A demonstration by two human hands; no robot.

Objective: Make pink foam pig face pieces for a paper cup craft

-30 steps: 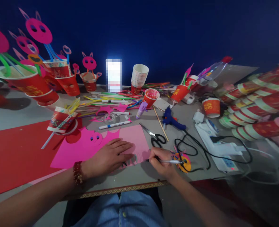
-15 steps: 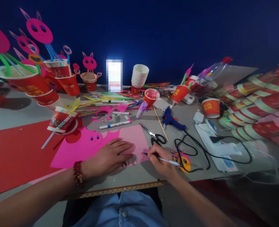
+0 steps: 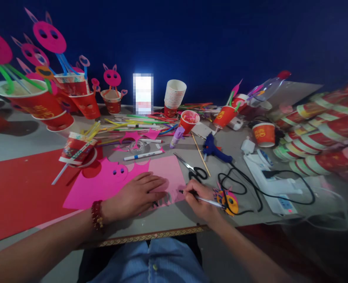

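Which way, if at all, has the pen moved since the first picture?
Yes: the pen has shifted slightly left, overlapping less of the orange cutout.

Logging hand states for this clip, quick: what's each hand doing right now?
Left hand: open, palm down, over the light pink sheet.
Right hand: closed, holding a pen.

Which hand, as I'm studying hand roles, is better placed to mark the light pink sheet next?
Probably the right hand: it holds a pen, tip over the light pink sheet; the left hand lies spread, palm down.
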